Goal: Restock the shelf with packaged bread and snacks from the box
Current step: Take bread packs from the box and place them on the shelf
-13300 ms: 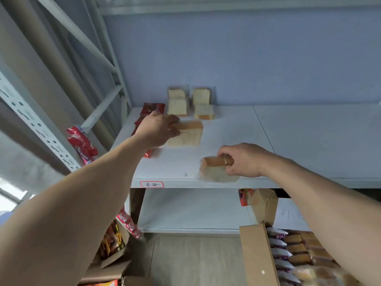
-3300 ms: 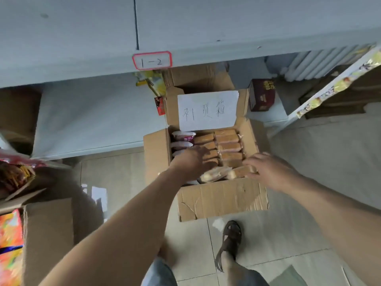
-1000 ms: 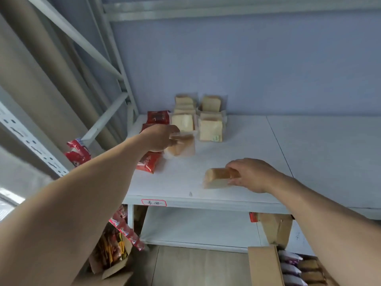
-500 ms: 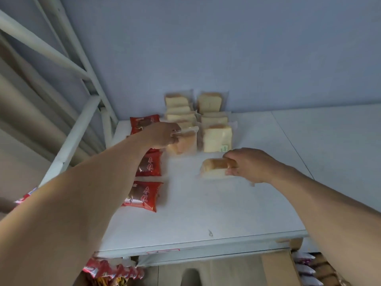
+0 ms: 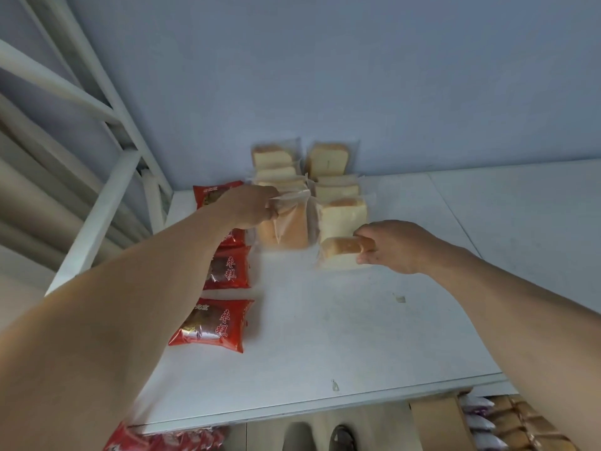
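On the white shelf (image 5: pixel 341 336) two rows of clear-wrapped bread slices run from the back wall toward me. My left hand (image 5: pixel 248 206) pinches the top of a bread pack (image 5: pixel 287 227) standing at the front of the left row. My right hand (image 5: pixel 390 244) grips another bread pack (image 5: pixel 340 252) just in front of the right row's front pack (image 5: pixel 344 216). At the lower right, the cardboard box (image 5: pixel 435 421) shows several more packs inside.
Red snack packs (image 5: pixel 213 323) lie in a column left of the bread. White shelf uprights and braces (image 5: pixel 104 203) stand at the left. More red packs (image 5: pixel 162 439) show below the shelf's front edge. The blue wall closes off the back.
Both hands have moved deeper onto the shelf with their bread packs, up to the fronts of the two rows. My view has come closer to the shelf.
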